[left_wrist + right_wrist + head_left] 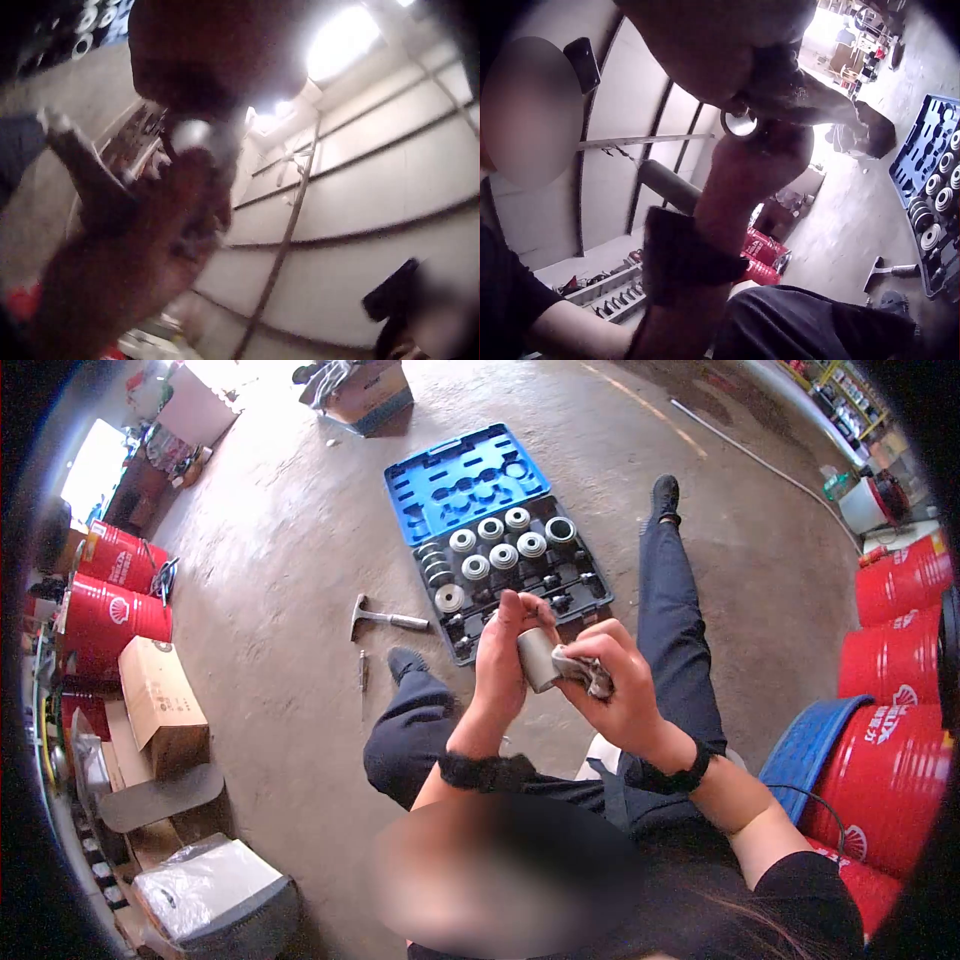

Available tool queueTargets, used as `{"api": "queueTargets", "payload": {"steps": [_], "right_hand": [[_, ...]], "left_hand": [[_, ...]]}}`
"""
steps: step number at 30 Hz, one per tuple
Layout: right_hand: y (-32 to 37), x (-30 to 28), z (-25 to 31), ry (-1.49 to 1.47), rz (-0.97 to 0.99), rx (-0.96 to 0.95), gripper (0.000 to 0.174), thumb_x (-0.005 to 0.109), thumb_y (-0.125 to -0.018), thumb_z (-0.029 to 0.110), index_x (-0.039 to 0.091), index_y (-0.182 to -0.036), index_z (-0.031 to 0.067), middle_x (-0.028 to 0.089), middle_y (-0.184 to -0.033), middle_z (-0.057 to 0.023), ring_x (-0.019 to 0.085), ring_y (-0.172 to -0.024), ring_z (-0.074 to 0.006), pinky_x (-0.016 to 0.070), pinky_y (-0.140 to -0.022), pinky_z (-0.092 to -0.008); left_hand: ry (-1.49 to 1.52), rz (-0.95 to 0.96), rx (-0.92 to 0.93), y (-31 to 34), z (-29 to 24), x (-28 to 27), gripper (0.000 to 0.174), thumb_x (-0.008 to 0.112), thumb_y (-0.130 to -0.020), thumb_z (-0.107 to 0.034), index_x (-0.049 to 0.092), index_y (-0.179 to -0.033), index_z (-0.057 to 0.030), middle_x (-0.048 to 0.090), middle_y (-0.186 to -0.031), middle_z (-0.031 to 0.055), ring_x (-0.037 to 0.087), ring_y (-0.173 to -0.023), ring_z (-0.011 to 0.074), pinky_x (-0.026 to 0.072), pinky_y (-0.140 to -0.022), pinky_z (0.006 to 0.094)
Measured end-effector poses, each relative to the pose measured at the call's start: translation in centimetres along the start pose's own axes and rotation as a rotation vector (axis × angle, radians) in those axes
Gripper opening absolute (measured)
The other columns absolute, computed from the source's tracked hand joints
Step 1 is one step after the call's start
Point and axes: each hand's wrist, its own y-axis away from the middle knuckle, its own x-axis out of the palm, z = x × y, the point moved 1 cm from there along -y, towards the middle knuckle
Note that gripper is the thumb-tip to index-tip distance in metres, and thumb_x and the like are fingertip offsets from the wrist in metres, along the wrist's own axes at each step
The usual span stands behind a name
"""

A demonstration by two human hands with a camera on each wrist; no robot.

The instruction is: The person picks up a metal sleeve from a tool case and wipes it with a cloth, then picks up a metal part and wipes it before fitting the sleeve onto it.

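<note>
My left hand [498, 668] holds a short grey metal sleeve [539, 660] in front of my lap, thumb pointing up beside it. My right hand [625, 690] pinches a crumpled greyish rag [592, 668] right at the sleeve's side. In the right wrist view the sleeve's round open end [740, 122] shows between the hands. The left wrist view is dark, with the hands overlapping around the bright metal. Just beyond the hands lies an open tool case [466, 478] with a blue lid, its dark tray holding several round metal adapters [504, 556] and threaded rods.
On the concrete floor left of the case lie a hammer [390, 619] and a thin screwdriver-like tool [362, 672]. Red drums [880, 780] stand at the right, more red drums [118, 605] and cardboard boxes [165, 705] at the left. Another box [370, 400] is farther off.
</note>
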Motion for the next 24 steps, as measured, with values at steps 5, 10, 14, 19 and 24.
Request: {"api": "queueTargets", "payload": {"steps": [5, 10, 14, 19, 24], "right_hand": [[1.9, -0.5, -0.6, 0.048, 0.069, -0.109, 0.036, 0.075, -0.071, 0.003, 0.063, -0.104, 0.0093, 0.054, -0.095, -0.0111, 0.058, -0.088, -0.0283, 0.0492, -0.075, -0.0359], [3.7, -0.1, -1.7, 0.06, 0.196, -0.029, 0.028, 0.073, -0.074, 0.005, 0.07, -0.101, 0.0125, 0.056, -0.097, -0.0101, 0.06, -0.086, -0.0267, 0.051, -0.075, -0.0356], [3.2, 1.0, -2.7, 0.05, 0.229, 0.037, 0.028, 0.071, -0.074, 0.002, 0.071, -0.099, 0.0132, 0.055, -0.094, -0.011, 0.059, -0.083, -0.0276, 0.0505, -0.073, -0.0356], [2.6, 2.6, -2.6, 0.006, 0.136, 0.092, 0.03, 0.069, -0.071, -0.002, 0.072, -0.097, 0.0119, 0.054, -0.091, -0.0113, 0.059, -0.085, -0.0277, 0.0497, -0.074, -0.0356], [4.5, 2.9, -1.9, -0.011, 0.24, 0.057, 0.029, 0.069, -0.07, -0.003, 0.072, -0.095, 0.0122, 0.053, -0.09, -0.0109, 0.059, -0.085, -0.0271, 0.0492, -0.075, -0.0352]], "left_hand": [[0.605, -0.071, -0.268, 0.8, 3.3, 0.7, 0.057, 0.03, -0.099, -0.053, 0.054, -0.076, -0.0058, 0.055, -0.065, 0.007, 0.056, -0.06, 0.0179, 0.0463, -0.054, 0.0278], [0.651, -0.104, -0.293, 1.4, 7.9, -1.0, 0.063, 0.025, -0.099, -0.055, 0.052, -0.072, -0.0047, 0.054, -0.064, 0.0065, 0.055, -0.06, 0.0171, 0.0454, -0.055, 0.0276], [0.461, -0.107, -0.37, 2.3, 8.7, -1.2, 0.066, 0.022, -0.098, -0.059, 0.051, -0.07, -0.0074, 0.055, -0.065, 0.0057, 0.055, -0.062, 0.017, 0.0458, -0.055, 0.0273], [0.402, -0.203, -0.266, 2.0, 8.5, -1.8, 0.068, 0.022, -0.098, -0.059, 0.05, -0.063, -0.0077, 0.052, -0.061, 0.0016, 0.05, -0.059, 0.0106, 0.0408, -0.056, 0.0242], [0.462, -0.206, -0.224, 2.4, 8.5, -2.8, 0.069, 0.021, -0.097, -0.061, 0.051, -0.064, -0.0081, 0.052, -0.058, 0.002, 0.05, -0.054, 0.0121, 0.0402, -0.051, 0.0236]]}}
